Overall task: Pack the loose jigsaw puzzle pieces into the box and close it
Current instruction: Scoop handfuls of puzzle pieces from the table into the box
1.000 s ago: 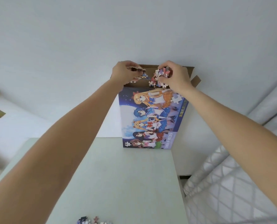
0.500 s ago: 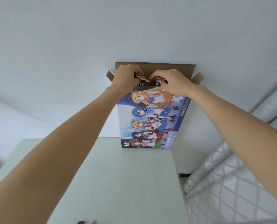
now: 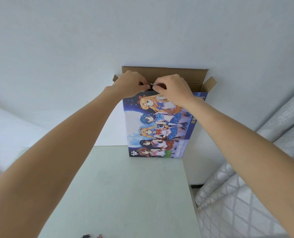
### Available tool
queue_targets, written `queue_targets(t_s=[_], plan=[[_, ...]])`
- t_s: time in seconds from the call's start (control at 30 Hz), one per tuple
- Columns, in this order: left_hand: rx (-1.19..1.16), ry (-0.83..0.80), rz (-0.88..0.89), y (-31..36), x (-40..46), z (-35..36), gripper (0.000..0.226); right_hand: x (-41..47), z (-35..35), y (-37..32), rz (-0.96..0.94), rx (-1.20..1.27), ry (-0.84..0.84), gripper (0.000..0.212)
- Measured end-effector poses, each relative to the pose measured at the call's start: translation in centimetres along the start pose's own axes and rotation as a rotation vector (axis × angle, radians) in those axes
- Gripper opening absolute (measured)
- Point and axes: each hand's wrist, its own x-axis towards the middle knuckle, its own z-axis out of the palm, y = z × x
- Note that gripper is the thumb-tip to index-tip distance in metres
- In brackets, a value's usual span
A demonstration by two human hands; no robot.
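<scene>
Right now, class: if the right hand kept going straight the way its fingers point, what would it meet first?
The right hand points left, toward the left hand. It would likely meet those fingers and the puzzle pieces pinched between them over the open box; depth is unclear.

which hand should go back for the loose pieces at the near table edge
Left, probably. The pieces lie left of centre at the near edge, closer under the left arm's line. Both the left hand and right hand are at the box opening, so neither is free yet.
</scene>
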Motion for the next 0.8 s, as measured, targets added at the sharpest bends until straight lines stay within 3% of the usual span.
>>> queue_targets(t_s=[0.1,0.3,0.47,0.53,0.7,0.8], plan=[[-0.004,-0.008,-0.016,-0.6,-0.2,0.0,0.031,0.1,-0.1,0.0,0.045,-0.03,0.01,0.026],[-0.105,0.146,0.047,-1.4,-1.5,-0.3,0.014,-0.9,0.0,-0.8,0.008,0.003,0.033,0.021],[-0.064,0.09,0.11,-1.3,-2.4,-0.2,0.028,-1.6,0.6,-1.1,0.005,-0.043,-0.011,0.026],[-0.071,0.172,0.105,-1.2,-3.3,-0.3,0.028,-2.2,0.3,-1.6,-0.017,-0.066,0.06,0.024],[-0.121,0.55,0.099,-1.1,-11.5,1.4,0.025,-7.6,1.1,-4.9,-0.166,-0.033,0.362,0.02],[-0.232,0.526,-0.008,-1.0,-19.0,4.7,0.023,-13.6,4.7,-7.5,-0.111,0.048,0.333,0.018]])
